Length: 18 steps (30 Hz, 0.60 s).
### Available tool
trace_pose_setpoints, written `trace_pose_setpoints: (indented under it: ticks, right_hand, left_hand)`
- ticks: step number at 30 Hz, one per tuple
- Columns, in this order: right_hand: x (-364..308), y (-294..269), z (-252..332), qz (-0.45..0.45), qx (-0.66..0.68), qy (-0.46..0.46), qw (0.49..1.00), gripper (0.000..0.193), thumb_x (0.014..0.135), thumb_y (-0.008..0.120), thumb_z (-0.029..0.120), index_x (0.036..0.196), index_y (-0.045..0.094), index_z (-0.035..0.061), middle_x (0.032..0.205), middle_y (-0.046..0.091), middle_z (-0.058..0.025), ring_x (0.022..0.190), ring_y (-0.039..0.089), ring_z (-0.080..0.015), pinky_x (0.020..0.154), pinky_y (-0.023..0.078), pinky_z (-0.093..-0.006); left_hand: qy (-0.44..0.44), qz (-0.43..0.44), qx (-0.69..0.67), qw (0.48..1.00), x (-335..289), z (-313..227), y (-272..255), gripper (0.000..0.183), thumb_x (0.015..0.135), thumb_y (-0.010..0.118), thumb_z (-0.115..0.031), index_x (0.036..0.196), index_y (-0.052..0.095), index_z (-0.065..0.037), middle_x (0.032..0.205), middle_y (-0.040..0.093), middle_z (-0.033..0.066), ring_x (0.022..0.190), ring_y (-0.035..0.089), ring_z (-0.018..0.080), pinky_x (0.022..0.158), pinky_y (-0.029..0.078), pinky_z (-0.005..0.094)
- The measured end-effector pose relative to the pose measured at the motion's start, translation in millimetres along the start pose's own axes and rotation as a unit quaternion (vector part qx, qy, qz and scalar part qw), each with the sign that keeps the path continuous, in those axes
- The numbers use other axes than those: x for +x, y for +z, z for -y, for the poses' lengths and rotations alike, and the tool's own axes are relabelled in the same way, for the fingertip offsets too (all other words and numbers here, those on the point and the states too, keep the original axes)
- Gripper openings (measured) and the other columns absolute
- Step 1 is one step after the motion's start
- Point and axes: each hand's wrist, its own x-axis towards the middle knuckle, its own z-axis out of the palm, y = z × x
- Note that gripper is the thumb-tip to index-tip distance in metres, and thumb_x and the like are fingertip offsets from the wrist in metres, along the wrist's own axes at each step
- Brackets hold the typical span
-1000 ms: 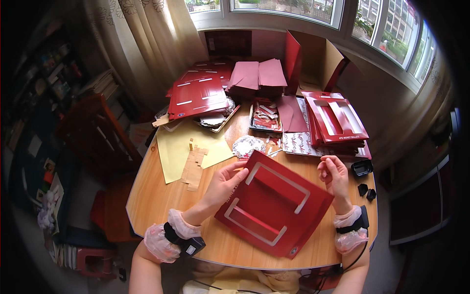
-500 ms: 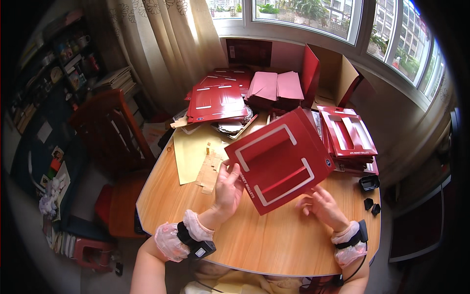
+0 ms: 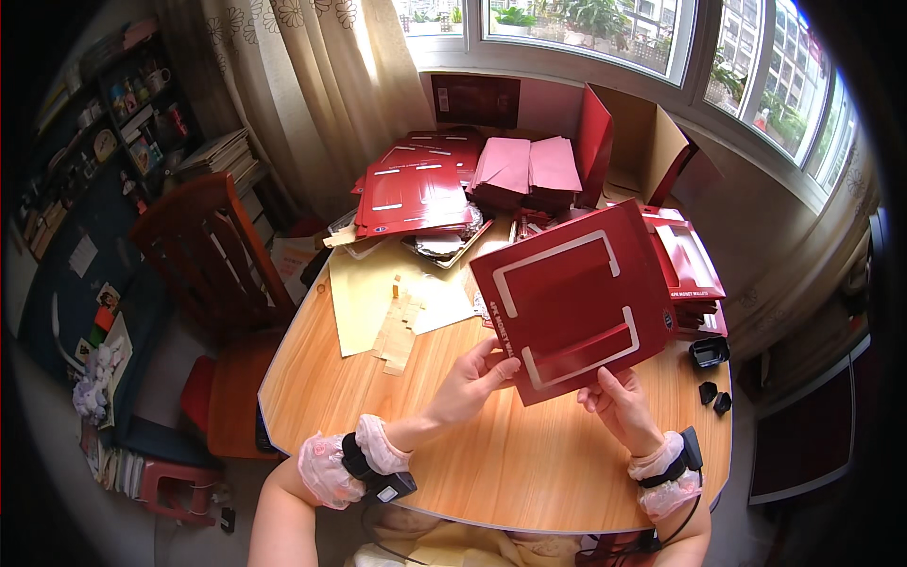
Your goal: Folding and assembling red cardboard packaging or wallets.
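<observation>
A flat red cardboard sleeve (image 3: pixel 572 293) with white-edged bracket-shaped cut-outs is tilted up in front of me over the table. My left hand (image 3: pixel 472 383) pinches its lower left corner, thumb in front and fingers partly behind. At its lower edge my right hand (image 3: pixel 619 406) has the thumb on the card, with the other fingers curled beneath. To the right lies a stack of similar red sleeves (image 3: pixel 690 255), partly hidden behind the held one. Another pile of red sleeves (image 3: pixel 416 194) lies at the back left, beside pink envelopes (image 3: pixel 524 165).
The wooden table (image 3: pixel 378 416) bears yellow paper (image 3: pixel 348 307) with brown tape strips (image 3: pixel 397 331). An open cardboard box (image 3: pixel 642 146) stands at the back under the window. Small black plastic pieces (image 3: pixel 709 352) lie at the right edge. A wooden chair (image 3: pixel 217 255) stands left.
The sleeve has moved to the right and turned more upright. My left hand followed it rightward, and my right hand has closed on its lower edge.
</observation>
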Motion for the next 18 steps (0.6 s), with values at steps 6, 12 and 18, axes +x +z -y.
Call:
trace_pose_setpoints:
  ticks: [6,12,18]
  right_hand:
    - [-2,-5,23,0.112,-0.112,0.041,0.987,0.021,0.103,0.054,0.015,0.116,0.063,0.0009,0.109,0.069,-0.0107,0.089,0.068,-0.0174,0.070,0.051,-0.0273]
    - [-12,9,42,0.208,-0.263,0.102,0.937,0.024,0.097,0.066,0.019,0.113,0.065,0.0011,0.107,0.072,-0.0128,0.088,0.068,-0.0175,0.073,0.052,-0.0269]
    - [-3,-5,27,0.104,-0.238,0.009,0.966,0.017,0.100,0.060,0.012,0.110,0.066,-0.0001,0.100,0.072,-0.0131,0.084,0.067,-0.0163,0.072,0.053,-0.0272]
  left_hand:
    - [0.089,-0.057,0.015,0.994,6,-8,-17,0.024,0.105,0.052,-0.011,0.126,0.057,-0.001,0.114,0.066,0.0029,0.106,0.061,0.0097,0.094,0.051,0.0281]
    - [0.317,-0.129,0.107,0.933,8,-39,-30,0.024,0.104,0.051,-0.006,0.128,0.051,-0.003,0.110,0.067,0.0065,0.102,0.063,0.0132,0.093,0.050,0.0297]
    - [0.196,-0.089,0.036,0.976,12,-23,-39,0.027,0.105,0.050,-0.008,0.132,0.049,-0.004,0.110,0.067,0.0064,0.105,0.064,0.0152,0.099,0.050,0.0323]
